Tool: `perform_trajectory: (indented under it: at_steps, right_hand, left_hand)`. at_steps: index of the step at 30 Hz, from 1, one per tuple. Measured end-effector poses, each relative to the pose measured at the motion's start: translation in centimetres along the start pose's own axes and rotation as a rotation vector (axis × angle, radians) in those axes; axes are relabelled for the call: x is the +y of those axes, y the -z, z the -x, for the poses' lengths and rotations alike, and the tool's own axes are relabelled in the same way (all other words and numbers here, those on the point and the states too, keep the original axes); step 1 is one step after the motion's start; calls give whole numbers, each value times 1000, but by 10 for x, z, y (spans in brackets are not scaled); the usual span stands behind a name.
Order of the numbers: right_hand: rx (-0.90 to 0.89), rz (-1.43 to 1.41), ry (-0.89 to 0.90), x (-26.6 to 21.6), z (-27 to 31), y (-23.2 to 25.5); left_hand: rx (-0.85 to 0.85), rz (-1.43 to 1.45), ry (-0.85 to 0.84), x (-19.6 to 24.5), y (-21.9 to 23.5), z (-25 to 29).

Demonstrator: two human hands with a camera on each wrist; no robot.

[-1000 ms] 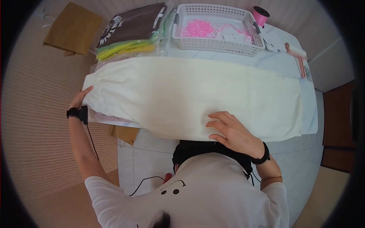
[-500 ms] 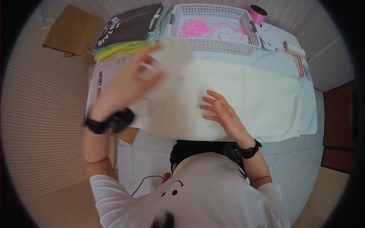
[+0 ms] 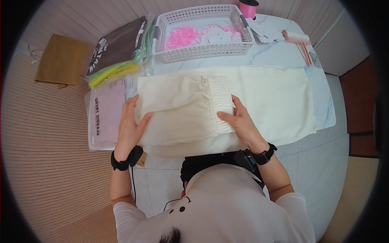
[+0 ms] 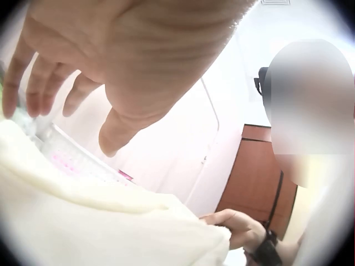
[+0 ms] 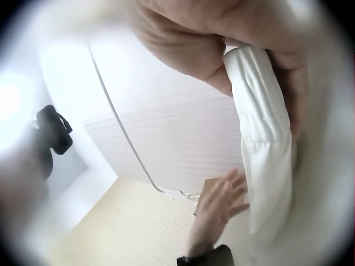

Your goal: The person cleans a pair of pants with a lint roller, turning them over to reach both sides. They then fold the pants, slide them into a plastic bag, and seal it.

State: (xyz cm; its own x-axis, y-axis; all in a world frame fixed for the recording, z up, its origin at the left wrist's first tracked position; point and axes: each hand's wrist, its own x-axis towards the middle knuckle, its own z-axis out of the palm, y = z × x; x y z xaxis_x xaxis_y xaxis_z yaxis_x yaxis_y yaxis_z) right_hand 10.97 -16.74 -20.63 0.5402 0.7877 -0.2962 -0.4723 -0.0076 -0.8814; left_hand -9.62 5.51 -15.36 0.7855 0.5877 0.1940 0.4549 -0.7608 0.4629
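Observation:
Cream trousers (image 3: 271,105) lie lengthwise across the table, their waist end folded over to the middle. Along the folded part's right edge runs a gathered elastic waistband (image 3: 220,105). My right hand (image 3: 245,125) grips this waistband, thumb on top and fingers beneath, and the right wrist view shows the band (image 5: 258,94) between thumb and fingers. At the fold's left edge is my left hand (image 3: 129,131), thumb and fingers spread. In the left wrist view its fingers (image 4: 72,91) hang loosely, with no cloth pinched between them.
Behind the trousers stands a white basket (image 3: 202,54) with pink shredded strips. Bagged garments (image 3: 117,48) are stacked at the back left, a pink bagged one (image 3: 109,113) nearer. A pink ribbon spool (image 3: 248,9), white cards (image 3: 265,32) and a lint roller (image 3: 300,40) lie back right.
The waist end, flat at the left before, has been carried over to the right by my left hand. That hand has returned to the left fold, and my right hand now grips the waistband.

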Motion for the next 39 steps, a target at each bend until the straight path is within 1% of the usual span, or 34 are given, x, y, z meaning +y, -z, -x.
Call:
perform_trajectory:
  at_steps: [1, 2, 4, 7, 8, 10, 11, 14, 17, 20, 22, 26, 28, 30, 32, 34, 36, 37, 39]
  right_hand:
    - [21, 36, 9, -1, 1, 3]
    - [43, 159, 27, 2, 2, 5]
    - [90, 408, 68, 7, 2, 8]
    - [346, 1013, 673, 6, 15, -5]
    - [271, 1151, 702, 5, 18, -10]
    - [113, 1425, 748, 3, 24, -15]
    - [39, 1464, 696, 14, 25, -12]
    - [24, 1465, 617, 30, 25, -6]
    - [-16, 1437, 619, 30, 26, -2]
    - [-61, 1388, 626, 28, 25, 2]
    - [-81, 1335, 622, 26, 26, 7]
    - [-106, 1040, 529, -1, 43, 20]
    - [-123, 935, 465, -20, 57, 31]
    - [-38, 842, 394, -35, 73, 54]
    - [60, 703, 338, -44, 87, 89]
    - [191, 517, 326, -57, 100, 129]
    - [365, 299, 292, -63, 111, 172]
    - [460, 176, 260, -62, 115, 197]
    - [518, -21, 131, -74, 124, 229]
  left_hand:
    - [9, -58, 10, -18, -5, 7]
    - [15, -117, 19, -29, -6, 14]
    - [-73, -65, 174, -36, -5, 22]
    - [-166, 31, 399, -40, -5, 29]
    - [-195, 63, 470, -40, -5, 28]
    - [-271, 6, 508, -36, -3, 23]
    - [-306, -23, 526, -35, -2, 21]
    - [-256, 462, 398, -61, -16, 24]
    - [-305, 847, 561, -43, -6, 21]
    - [-193, 1120, 714, -25, 6, 12]
    - [-161, 1193, 634, 14, 18, 1]
    - [-155, 1258, 399, 124, 29, -25]
    - [-212, 1135, 260, 161, 21, -42]
    - [-318, 1123, 115, 201, 2, -57]
    - [-470, 977, -46, 238, -22, -75]
    - [-517, 1002, -217, 280, -59, -82]
    - [-421, 1076, -353, 318, -118, -83]
    - [-649, 1076, -330, 335, -134, -79]
    - [-898, 1057, -418, 360, -161, -62]
